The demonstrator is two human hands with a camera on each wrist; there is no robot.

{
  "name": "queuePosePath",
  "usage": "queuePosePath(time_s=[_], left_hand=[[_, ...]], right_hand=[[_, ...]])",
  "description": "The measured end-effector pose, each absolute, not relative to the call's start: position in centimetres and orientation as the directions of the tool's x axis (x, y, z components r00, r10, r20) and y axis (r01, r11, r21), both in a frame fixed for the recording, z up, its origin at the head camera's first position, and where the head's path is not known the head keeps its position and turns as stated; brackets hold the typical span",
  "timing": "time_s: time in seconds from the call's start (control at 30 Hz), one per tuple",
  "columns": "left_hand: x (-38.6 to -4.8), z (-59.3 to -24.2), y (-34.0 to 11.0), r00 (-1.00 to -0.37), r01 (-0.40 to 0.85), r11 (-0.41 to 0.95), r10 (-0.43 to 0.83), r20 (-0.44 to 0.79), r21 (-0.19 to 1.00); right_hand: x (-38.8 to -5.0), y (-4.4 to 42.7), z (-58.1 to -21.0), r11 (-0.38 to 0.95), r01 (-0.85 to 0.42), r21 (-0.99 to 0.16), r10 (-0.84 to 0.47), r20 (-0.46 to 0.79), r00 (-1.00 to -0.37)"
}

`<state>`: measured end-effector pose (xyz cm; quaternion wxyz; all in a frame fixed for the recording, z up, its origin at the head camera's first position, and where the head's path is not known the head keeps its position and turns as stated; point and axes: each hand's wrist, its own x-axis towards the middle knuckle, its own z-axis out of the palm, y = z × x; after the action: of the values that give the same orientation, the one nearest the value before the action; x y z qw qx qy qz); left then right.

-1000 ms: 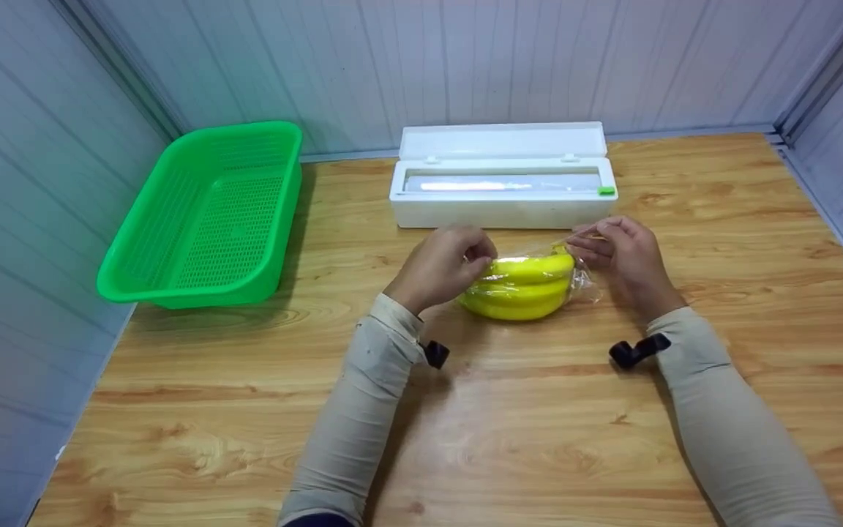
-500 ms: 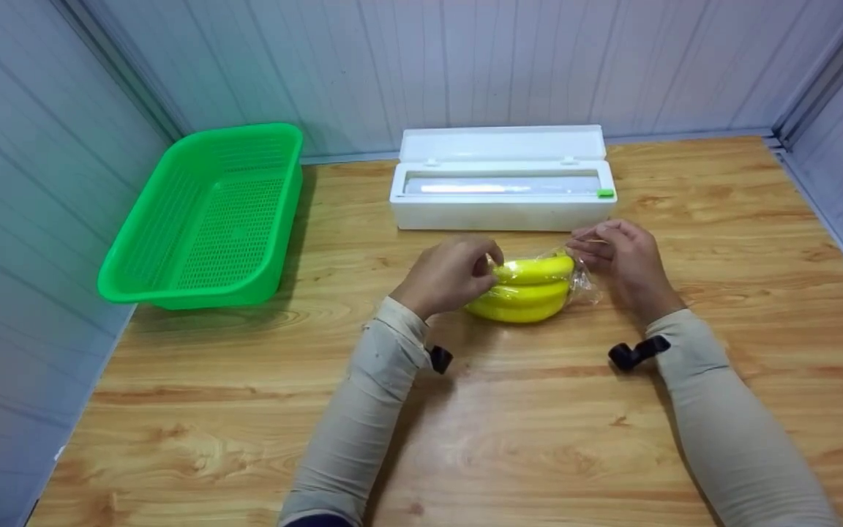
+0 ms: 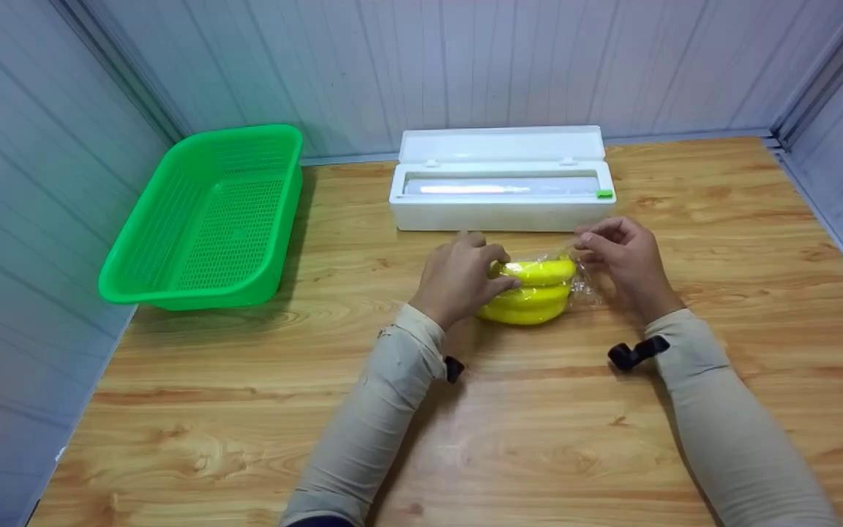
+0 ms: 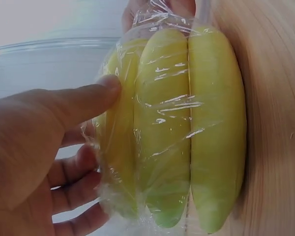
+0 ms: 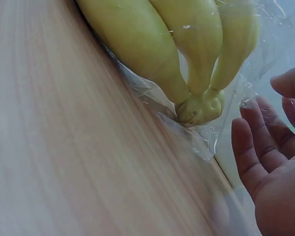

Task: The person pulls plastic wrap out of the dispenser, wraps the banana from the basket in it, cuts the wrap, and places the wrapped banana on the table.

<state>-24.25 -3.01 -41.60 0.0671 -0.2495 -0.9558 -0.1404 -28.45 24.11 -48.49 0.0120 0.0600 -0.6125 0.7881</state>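
Observation:
A bunch of yellow bananas (image 3: 531, 293), loosely covered in clear plastic wrap (image 4: 167, 103), lies on the wooden table. At its left end my left hand (image 3: 462, 278) holds the wrapped bunch, thumb across the near side. The left wrist view shows the thumb (image 4: 96, 96) on the film and the other fingers bent behind the bunch's edge. By the stem end is my right hand (image 3: 623, 252). Its thumb and fingers (image 5: 263, 142) stand apart there, with loose film touching a fingertip. The stem (image 5: 201, 108) shows through the wrap, which crumples around it.
Behind the bananas stands a white wrap dispenser box (image 3: 502, 216) with its lid up and a green slider at its right end. A green plastic basket (image 3: 275, 274) sits at the back left. Panel walls (image 3: 509, 66) border the table (image 3: 538, 439).
My left hand has moved to the right and taken hold farther along the bunch, its thumb now over the bananas. The right hand has stayed near the stem, its fingers parting from the film.

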Motion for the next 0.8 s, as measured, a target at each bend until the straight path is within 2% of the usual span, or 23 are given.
queuePosePath(time_s=[0.17,0.37,0.5,0.63,0.8], left_hand=[[-24.2,-41.8,-3.0,-0.863,0.500,0.832,0.454,0.222,0.241],[-24.2,-41.7,-2.8,-0.865,0.496,0.842,0.461,0.198,0.209],[-24.2,-41.7,-2.6,-0.872,0.485,0.854,0.456,0.176,0.187],[-24.2,-41.7,-2.5,-0.878,0.476,0.860,0.452,0.159,0.185],[-24.0,-41.5,-2.4,-0.887,0.461,0.867,0.441,0.137,0.191]], right_hand=[[-28.6,24.0,-48.2,-0.183,-0.108,-0.977,-0.022,0.114,-0.993],[-28.5,24.2,-47.9,-0.063,-0.134,-0.989,-0.099,0.139,-0.985],[-28.3,24.3,-47.6,0.138,-0.187,-0.973,-0.151,0.166,-0.974],[-27.9,23.9,-47.3,0.380,-0.252,-0.890,-0.116,0.224,-0.968],[-27.5,23.4,-47.2,0.508,-0.392,-0.767,-0.101,0.399,-0.911]])
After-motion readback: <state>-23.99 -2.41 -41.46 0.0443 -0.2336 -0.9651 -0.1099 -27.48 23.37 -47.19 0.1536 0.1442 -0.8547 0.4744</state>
